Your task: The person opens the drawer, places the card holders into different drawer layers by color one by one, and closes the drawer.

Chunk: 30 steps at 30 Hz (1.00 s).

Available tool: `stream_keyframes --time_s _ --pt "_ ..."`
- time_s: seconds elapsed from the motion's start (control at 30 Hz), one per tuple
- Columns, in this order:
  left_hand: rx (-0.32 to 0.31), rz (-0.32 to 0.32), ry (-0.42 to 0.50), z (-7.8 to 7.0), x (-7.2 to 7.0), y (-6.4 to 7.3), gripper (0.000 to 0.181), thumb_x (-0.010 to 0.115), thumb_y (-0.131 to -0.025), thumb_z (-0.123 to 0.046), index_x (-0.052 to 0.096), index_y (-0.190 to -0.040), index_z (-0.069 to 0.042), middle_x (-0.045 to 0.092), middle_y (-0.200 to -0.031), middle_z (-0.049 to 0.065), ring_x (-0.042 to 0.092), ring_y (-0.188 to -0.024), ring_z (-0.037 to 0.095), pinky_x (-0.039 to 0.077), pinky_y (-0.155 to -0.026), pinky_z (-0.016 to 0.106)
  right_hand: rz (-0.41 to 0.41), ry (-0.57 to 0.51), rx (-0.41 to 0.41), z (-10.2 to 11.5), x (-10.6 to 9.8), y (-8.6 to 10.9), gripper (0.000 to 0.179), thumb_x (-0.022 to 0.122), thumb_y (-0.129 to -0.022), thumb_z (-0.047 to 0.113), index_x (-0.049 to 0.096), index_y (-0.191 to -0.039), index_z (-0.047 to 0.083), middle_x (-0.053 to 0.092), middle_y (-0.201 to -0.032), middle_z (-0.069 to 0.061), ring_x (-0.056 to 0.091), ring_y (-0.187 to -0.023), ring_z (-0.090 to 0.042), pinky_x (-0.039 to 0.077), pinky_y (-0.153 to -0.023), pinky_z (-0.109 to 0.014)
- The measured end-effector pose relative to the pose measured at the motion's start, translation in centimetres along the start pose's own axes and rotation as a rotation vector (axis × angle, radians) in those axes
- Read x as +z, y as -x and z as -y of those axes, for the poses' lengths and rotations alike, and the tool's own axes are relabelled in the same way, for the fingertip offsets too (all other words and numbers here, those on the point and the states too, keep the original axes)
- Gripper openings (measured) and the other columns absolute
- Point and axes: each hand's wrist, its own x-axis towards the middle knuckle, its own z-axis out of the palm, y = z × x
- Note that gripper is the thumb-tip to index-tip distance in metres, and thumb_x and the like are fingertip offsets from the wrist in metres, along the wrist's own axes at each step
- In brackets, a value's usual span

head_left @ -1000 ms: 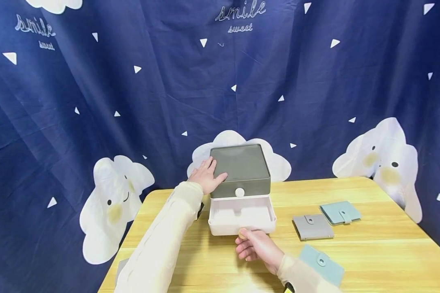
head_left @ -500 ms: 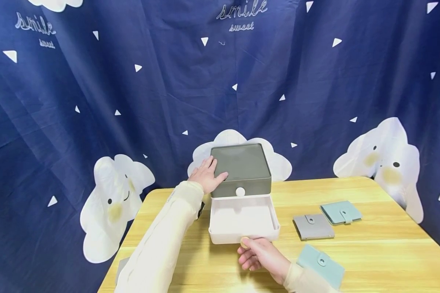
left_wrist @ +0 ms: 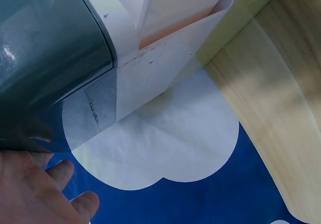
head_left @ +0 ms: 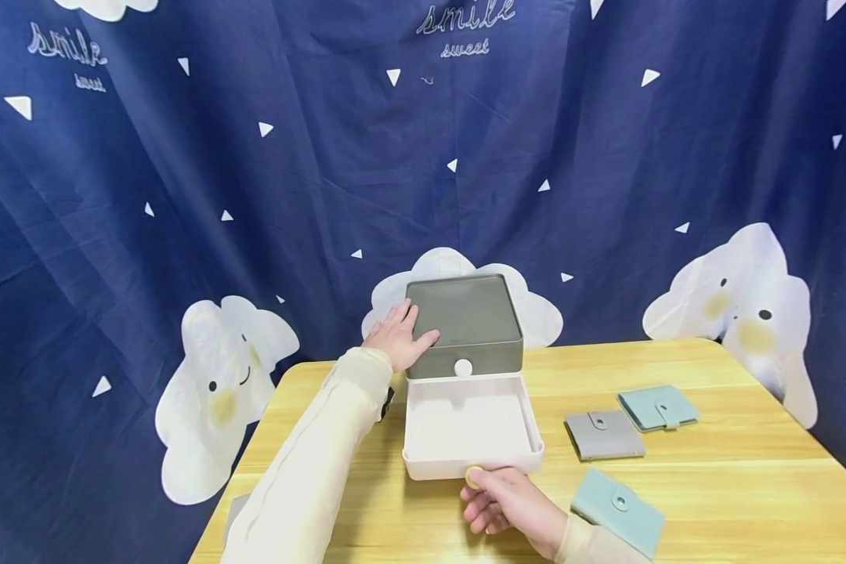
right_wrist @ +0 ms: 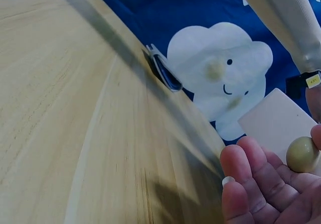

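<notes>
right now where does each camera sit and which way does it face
Head: on the person's head, looking forward and down at the table, box, drawer and curtain; left hand, right hand and both sleeves show.
Left wrist: on that wrist, looking at the box's side, the drawer and the curtain; left fingers show, lower left.
Right wrist: on that wrist, looking across the table to the curtain; right hand shows, holding the drawer knob, with left sleeve upper right.
Head and right wrist share the drawer knob, table and curtain.
</notes>
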Motion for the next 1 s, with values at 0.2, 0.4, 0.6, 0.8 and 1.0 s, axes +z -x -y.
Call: stream_keyframes --time_s 0.2,0.4,0.6,0.8,1.0 --pt "0.007 -0.012 -0.002 0.0 0.2 -0.3 0.082 0.028 -0.086 -0.068 0.021 -0.147 -0.013 0.009 -0.152 -0.001 0.006 -0.138 0.019 0.013 -0.107 0.048 -0.001 -0.001 -0.002 -0.1 -0.1 0.2 0.052 0.045 -0.093 0.043 0.062 -0.095 -0.006 0.066 -0.078 -0.013 0.063 -0.063 -0.018 0.048 -0.053 -0.028" --pt "0.000 0.001 -0.008 0.0 0.1 -0.2 0.083 0.026 -0.085 -0.069 0.020 -0.147 -0.014 0.007 -0.152 -0.001 0.005 -0.138 0.019 0.012 -0.107 0.048 0.007 -0.007 -0.021 -0.1 0.0 0.2 0.050 0.044 -0.094 0.041 0.062 -0.096 -0.006 0.066 -0.079 -0.015 0.063 -0.064 -0.020 0.049 -0.053 -0.029" --pt "-0.004 0.002 -0.005 0.3 0.3 -0.2 0.084 0.026 -0.085 -0.070 0.020 -0.147 -0.014 0.007 -0.152 -0.001 0.006 -0.138 0.019 0.012 -0.107 0.048 0.039 -0.016 -0.014 0.1 -0.1 0.3 0.050 0.044 -0.094 0.040 0.061 -0.098 -0.007 0.066 -0.081 -0.014 0.063 -0.064 -0.017 0.049 -0.055 -0.028" --pt "0.001 0.019 0.000 0.1 0.0 -0.1 0.083 0.025 -0.086 -0.069 0.018 -0.147 -0.014 0.006 -0.153 0.000 0.005 -0.138 0.021 0.012 -0.107 0.049 0.062 -0.004 -0.016 0.2 -0.6 0.5 0.051 0.045 -0.094 0.039 0.060 -0.100 -0.009 0.066 -0.085 -0.018 0.064 -0.067 -0.019 0.051 -0.058 -0.031" --pt "0.001 0.032 0.010 -0.1 -0.5 0.0 0.082 0.025 -0.086 -0.069 0.015 -0.148 -0.014 0.004 -0.153 0.000 0.001 -0.138 0.020 0.011 -0.107 0.050 0.069 0.009 -0.004 0.6 -1.3 0.8 0.048 0.048 -0.093 0.039 0.061 -0.100 -0.006 0.065 -0.087 -0.019 0.064 -0.068 -0.019 0.052 -0.060 -0.034"
